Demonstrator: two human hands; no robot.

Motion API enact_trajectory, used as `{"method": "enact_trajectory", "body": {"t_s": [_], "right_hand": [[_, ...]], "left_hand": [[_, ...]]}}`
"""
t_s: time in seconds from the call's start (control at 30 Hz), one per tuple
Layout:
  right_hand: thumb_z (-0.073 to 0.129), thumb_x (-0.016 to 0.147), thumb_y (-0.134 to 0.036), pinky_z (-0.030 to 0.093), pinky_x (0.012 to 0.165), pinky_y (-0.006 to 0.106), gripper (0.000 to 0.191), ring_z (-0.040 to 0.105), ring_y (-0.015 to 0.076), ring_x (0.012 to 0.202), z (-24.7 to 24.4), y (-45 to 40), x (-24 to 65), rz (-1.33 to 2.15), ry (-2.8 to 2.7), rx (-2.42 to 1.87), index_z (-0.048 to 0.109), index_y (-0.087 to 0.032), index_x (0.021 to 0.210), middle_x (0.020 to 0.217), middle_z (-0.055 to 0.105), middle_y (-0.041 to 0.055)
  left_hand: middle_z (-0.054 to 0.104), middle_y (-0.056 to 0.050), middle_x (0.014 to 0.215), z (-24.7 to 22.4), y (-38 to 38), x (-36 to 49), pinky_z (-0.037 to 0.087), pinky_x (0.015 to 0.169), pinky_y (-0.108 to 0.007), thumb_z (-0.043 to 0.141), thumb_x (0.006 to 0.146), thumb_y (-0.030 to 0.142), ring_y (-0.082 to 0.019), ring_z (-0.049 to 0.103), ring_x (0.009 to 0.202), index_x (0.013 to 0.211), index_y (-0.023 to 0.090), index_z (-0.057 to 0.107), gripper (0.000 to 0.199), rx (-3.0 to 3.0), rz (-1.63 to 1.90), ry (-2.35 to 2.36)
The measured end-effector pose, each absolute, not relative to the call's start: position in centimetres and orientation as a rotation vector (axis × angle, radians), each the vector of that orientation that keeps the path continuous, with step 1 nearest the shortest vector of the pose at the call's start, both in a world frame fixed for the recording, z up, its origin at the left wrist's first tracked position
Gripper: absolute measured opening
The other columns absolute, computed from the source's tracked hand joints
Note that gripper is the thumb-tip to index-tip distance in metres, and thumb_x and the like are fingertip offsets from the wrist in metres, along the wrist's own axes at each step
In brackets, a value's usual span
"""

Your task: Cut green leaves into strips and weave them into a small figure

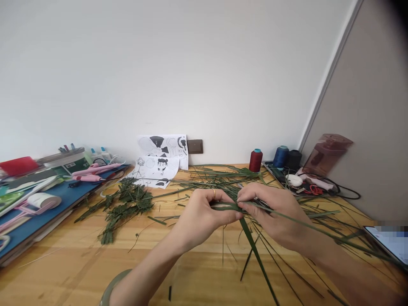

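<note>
My left hand [207, 216], with a ring on one finger, is closed in a pinch on long green grass blades [253, 244] over the middle of the table. My right hand [270, 212] meets it from the other side, thumb and forefinger pinched on the same blades. One blade bends in a small loop inside my left hand. Another hangs down toward the front edge, and one runs off to the right past my right wrist. A small metallic tip shows by my right fingers; its kind I cannot make out. More loose grass blades [219, 173] lie behind and under my hands.
Left of my hands lies a bunch of woven green leaf pieces [127, 204]. Printed sheets [159, 163] lean on the wall. A red thread spool [256, 160] stands behind, a cluttered tray [277, 180] back right, a phone [389, 242] right, a pink glue gun [91, 174] left.
</note>
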State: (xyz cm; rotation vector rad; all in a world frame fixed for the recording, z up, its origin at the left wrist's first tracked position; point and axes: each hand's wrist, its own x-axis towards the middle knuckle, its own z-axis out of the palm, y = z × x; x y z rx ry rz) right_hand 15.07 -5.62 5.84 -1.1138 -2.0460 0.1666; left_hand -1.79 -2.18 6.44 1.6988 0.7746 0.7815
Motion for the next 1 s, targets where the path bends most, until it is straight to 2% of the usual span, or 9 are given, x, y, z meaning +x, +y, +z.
{"method": "enact_trajectory", "body": {"t_s": [0.23, 0.37, 0.57, 0.73, 0.9, 1.0], "right_hand": [[0.05, 0.081, -0.02, 0.042, 0.06, 0.022, 0.009, 0.053, 0.0108, 0.068, 6.4, -6.0, 15.0, 0.475, -1.92, -1.106, 0.055, -0.021, 0.075, 0.071, 0.058, -0.0022], [0.052, 0.08, -0.02, 0.043, 0.06, 0.023, 0.007, 0.055, 0.0115, 0.067, 6.7, -6.0, 15.1, 0.348, -1.99, -1.107, 0.058, -0.022, 0.076, 0.072, 0.061, -0.0018], [0.055, 0.078, -0.018, 0.046, 0.071, 0.027, 0.007, 0.055, 0.0149, 0.084, 7.0, -5.8, 15.5, -0.011, -2.144, -0.882, 0.059, -0.022, 0.081, 0.088, 0.06, 0.0035], [0.053, 0.077, -0.013, 0.046, 0.066, 0.028, 0.013, 0.055, 0.0162, 0.08, 7.0, -5.7, 15.7, -0.202, -2.171, -0.801, 0.06, -0.024, 0.081, 0.084, 0.061, 0.0029], [0.058, 0.076, -0.025, 0.047, 0.06, 0.025, 0.002, 0.057, 0.014, 0.07, 7.2, -6.0, 15.7, -0.024, -2.094, -0.933, 0.058, -0.024, 0.074, 0.073, 0.061, -0.001], [0.054, 0.078, -0.033, 0.048, 0.067, 0.026, 0.012, 0.058, 0.0149, 0.076, 7.3, -6.2, 15.6, -0.011, -2.034, -0.889, 0.06, -0.024, 0.073, 0.074, 0.062, 0.0001]], "left_hand": [[0.056, 0.002, 0.057, 6.8, -2.4, -1.9, 0.034, 0.053, -0.021, 0.068, 0.06, 0.021, -0.008, 0.044, 0.055, 0.065, 0.014, 0.064, 0.01, 1.606, 0.767, 0.796], [0.058, 0.0, 0.06, 6.8, -2.3, -2.0, 0.034, 0.054, -0.022, 0.068, 0.059, 0.021, -0.009, 0.046, 0.057, 0.066, 0.013, 0.065, 0.012, 1.557, 0.75, 0.824], [0.054, 0.003, 0.056, 6.6, -2.2, -2.0, 0.031, 0.05, -0.02, 0.065, 0.059, 0.017, -0.007, 0.043, 0.054, 0.062, 0.014, 0.064, 0.004, 1.573, 0.832, 0.781], [0.056, 0.004, 0.055, 7.1, -2.5, -2.1, 0.033, 0.05, -0.018, 0.065, 0.059, 0.014, -0.006, 0.044, 0.052, 0.061, 0.014, 0.065, 0.003, 1.54, 0.818, 0.753], [0.06, 0.003, 0.054, 7.0, -2.4, -2.3, 0.036, 0.051, -0.017, 0.066, 0.059, 0.012, -0.005, 0.047, 0.051, 0.06, 0.014, 0.065, 0.002, 1.483, 0.778, 0.685], [0.062, 0.002, 0.056, 6.5, -2.1, -2.4, 0.037, 0.054, -0.018, 0.067, 0.06, 0.013, -0.006, 0.051, 0.054, 0.061, 0.014, 0.064, 0.003, 1.427, 0.745, 0.599]]}}
